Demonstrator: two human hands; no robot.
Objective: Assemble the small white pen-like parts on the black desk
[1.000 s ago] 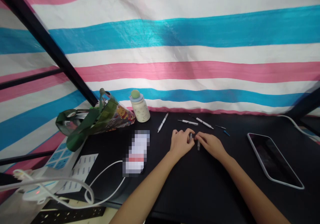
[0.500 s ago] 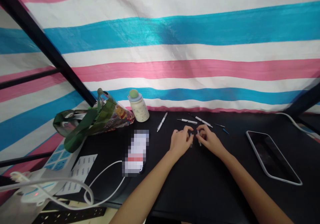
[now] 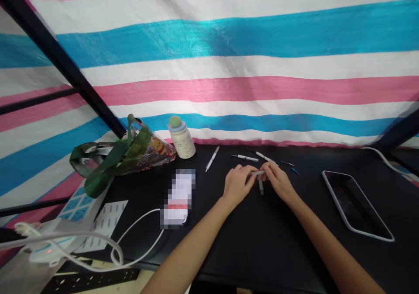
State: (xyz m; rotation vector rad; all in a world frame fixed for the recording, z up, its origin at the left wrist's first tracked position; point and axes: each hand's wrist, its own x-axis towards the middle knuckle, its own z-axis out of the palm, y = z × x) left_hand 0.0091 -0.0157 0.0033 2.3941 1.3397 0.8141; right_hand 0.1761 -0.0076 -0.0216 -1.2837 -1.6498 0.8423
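My left hand (image 3: pixel 240 181) and my right hand (image 3: pixel 276 178) meet over the black desk, fingers closed. Between their fingertips lies a short grey-white pen barrel (image 3: pixel 257 172), held crosswise with an end in each hand. Just below it, a second grey pen piece (image 3: pixel 261 187) points toward me; whether a finger touches it I cannot tell. Beyond the hands are a slim white pen (image 3: pixel 245 158) with a thin tip and another white pen (image 3: pixel 263 156), partly behind my right hand. A thin refill (image 3: pixel 288 163) and a small blue pen part (image 3: pixel 295 171) lie to the right.
One more white pen (image 3: pixel 212 159) lies left of the hands. Farther left are a bottle (image 3: pixel 183 143), a green bag (image 3: pixel 131 154), a blurred-out phone (image 3: pixel 177 200) on a white cable (image 3: pixel 140 217), and a printed sheet (image 3: pixel 108 224). A tablet (image 3: pixel 358 206) lies at right.
My hands have come together. The pen barrel now spans both sets of fingertips crosswise, and the second grey piece shows below them.
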